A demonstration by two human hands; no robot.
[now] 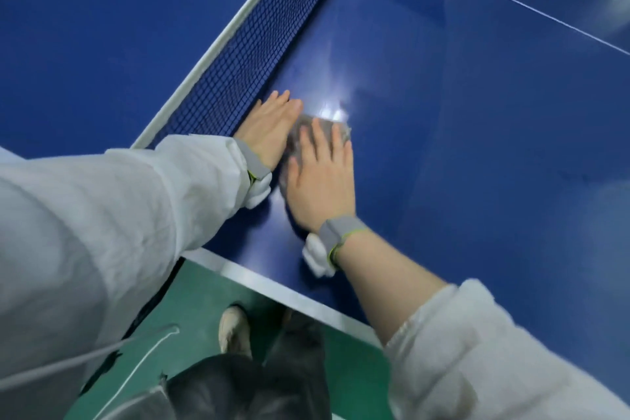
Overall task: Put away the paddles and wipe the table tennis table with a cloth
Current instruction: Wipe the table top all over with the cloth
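White sleeves (102, 215) fill the near foreground as a person leans over the side edge of a blue table tennis desk (477, 164), dark trousers (289, 368) and a pale shoe (235, 331) visible on the green floor (191, 310) below. Both hands work side by side just beside the net (245, 54), which runs diagonally away toward the upper part of the view. The right hand (320, 177) lies flat, fingers straight and slightly spread, pressing a small grey cloth (303, 129) onto the desk; the cloth shows only at the fingertips and along the thumb side, the rest hidden under the palm. The left hand (269, 129) rests flat too, fingers together and pointing along the foot of the net, its inner edge touching the cloth. Grey straps with white pads (320, 254) ring both wrists.

No paddles appear in view, and the wiping looks to be under way on this half of the desk. The cloth sits in the corner between the net and the desk's side edge, directly under the right hand, which is the hand carrying it. Most of the unwiped-looking surface stretches away to the right and beyond, toward the white centre line (511, 0), so the next stroke most likely sweeps rightward, away from the net. Motion blur softens the cloth's outline, so its exact shape cannot be told.
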